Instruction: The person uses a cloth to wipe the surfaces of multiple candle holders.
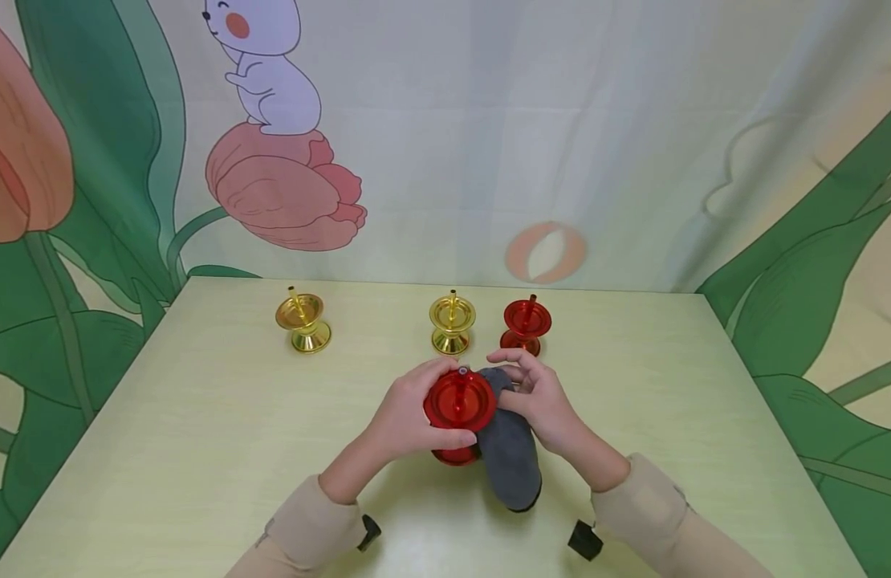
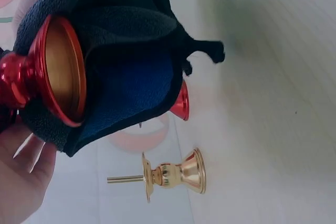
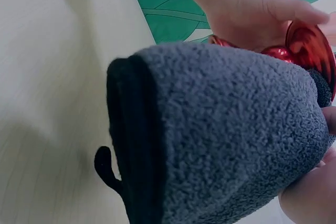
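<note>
My left hand [image 1: 405, 413] grips a red metal candle holder [image 1: 460, 401] by its dish, tilted so the spike and dish face up toward the head view. In the left wrist view the holder's hollow flared base [image 2: 65, 72] shows a gold-coloured inside. A grey plush cloth [image 1: 510, 457] with dark edging is pinched by my right hand [image 1: 543, 401] against the holder's right side. Its blue underside [image 2: 136, 82] and a small dark loop [image 2: 207, 48] hang down. Folded cloth [image 3: 236, 135] fills the right wrist view, hiding most of my right fingers.
Along the back of the pale wooden table [image 1: 221, 449] stand a gold candle holder [image 1: 304, 321] at left, another gold one [image 1: 452, 321] near the middle, and a red one [image 1: 526, 323] just beyond my right hand. A printed curtain [image 1: 445, 144] hangs behind the table.
</note>
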Demonstrator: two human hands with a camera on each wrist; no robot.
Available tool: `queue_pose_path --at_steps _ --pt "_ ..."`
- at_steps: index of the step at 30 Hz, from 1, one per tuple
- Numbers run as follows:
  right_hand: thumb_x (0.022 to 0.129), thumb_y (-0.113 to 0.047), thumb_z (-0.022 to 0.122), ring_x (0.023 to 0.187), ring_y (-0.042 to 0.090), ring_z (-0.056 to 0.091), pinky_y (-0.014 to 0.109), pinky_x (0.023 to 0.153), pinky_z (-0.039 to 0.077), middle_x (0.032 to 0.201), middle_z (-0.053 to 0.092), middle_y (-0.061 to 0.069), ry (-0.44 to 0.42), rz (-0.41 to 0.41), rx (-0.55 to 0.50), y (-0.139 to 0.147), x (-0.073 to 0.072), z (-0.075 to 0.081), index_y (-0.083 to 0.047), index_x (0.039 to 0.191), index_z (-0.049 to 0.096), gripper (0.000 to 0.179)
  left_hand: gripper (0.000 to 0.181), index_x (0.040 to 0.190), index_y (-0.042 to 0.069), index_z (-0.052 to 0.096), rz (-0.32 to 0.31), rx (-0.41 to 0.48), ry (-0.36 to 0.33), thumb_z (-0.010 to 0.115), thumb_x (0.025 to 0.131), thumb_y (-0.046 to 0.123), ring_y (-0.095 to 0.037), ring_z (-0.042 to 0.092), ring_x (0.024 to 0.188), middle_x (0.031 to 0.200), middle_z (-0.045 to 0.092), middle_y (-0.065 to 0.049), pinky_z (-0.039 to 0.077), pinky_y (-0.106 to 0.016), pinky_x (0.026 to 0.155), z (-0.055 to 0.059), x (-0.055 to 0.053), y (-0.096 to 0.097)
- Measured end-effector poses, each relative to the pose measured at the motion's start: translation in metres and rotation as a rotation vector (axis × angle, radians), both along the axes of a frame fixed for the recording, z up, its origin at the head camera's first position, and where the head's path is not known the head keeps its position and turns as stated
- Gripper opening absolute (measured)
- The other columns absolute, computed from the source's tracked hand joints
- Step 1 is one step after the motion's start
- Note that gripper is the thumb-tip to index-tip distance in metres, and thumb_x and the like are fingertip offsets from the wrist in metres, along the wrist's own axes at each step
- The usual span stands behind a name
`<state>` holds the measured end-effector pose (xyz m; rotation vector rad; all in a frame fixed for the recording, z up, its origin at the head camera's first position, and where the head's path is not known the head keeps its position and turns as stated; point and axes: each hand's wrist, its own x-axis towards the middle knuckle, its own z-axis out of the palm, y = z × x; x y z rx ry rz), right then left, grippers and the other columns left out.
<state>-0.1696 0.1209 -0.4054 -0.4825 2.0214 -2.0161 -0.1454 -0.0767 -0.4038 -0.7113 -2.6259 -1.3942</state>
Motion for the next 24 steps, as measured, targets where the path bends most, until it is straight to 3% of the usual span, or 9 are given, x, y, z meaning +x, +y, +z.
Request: queue_pose_path --at_steps 5,10,14,16,24 --pt "0.076 0.010 0.051 0.078 0.007 0.061 0.021 0.071 0.052 0.089 0.065 -0.011 0.025 -0.003 -0.028 0.004 -0.002 -0.001 -0.005 0.102 0.052 0.030 0.076 0.127 0.012 0.042 -0.055 0.031 -0.063 0.078 0.063 0.030 -0.017 0.048 0.112 0.126 0.048 -0.002 0.050 -0.032 0.082 0.000 -0.003 -0.003" --pt "0.075 0.012 0.052 0.078 0.006 0.060 0.020 0.069 0.051 0.088 0.065 -0.011 0.048 -0.011 -0.053 0.008 -0.003 0.000 -0.015 0.096 0.055 0.034 0.086 0.133 0.014 0.029 -0.004 0.009 -0.168 0.076 0.064 0.037 -0.016 0.047 0.113 0.128 0.045 0.000 0.048 -0.033 0.083 0.000 -0.004 -0.003" --pt "0.075 0.013 0.052 0.078 0.005 0.060 0.020 0.070 0.051 0.089 0.066 -0.011 0.040 -0.003 -0.078 0.009 -0.002 0.000 -0.016 0.096 0.055 0.035 0.089 0.134 0.012 0.028 0.044 -0.039 -0.178 0.073 0.065 0.045 -0.016 0.048 0.110 0.124 0.046 -0.002 0.049 -0.030 0.079 0.000 -0.003 -0.002" --pt "0.075 0.013 0.051 0.077 0.005 0.060 0.019 0.069 0.051 0.089 0.066 -0.010 0.035 0.000 -0.089 0.009 -0.002 0.000 -0.016 0.096 0.055 0.036 0.088 0.134 0.012 0.029 0.047 -0.021 -0.185 0.073 0.065 0.045 -0.016 0.049 0.110 0.124 0.046 -0.002 0.050 -0.030 0.079 0.001 -0.003 -0.001" --pt "0.077 0.012 0.047 0.078 0.006 0.060 0.020 0.069 0.051 0.088 0.066 -0.009 0.009 0.027 -0.132 0.011 -0.003 0.001 -0.016 0.096 0.055 0.035 0.071 0.128 0.010 0.039 -0.113 0.155 -0.219 0.074 0.069 0.032 -0.019 0.036 0.126 0.141 0.033 0.001 0.038 -0.043 0.097 0.001 -0.005 -0.005"
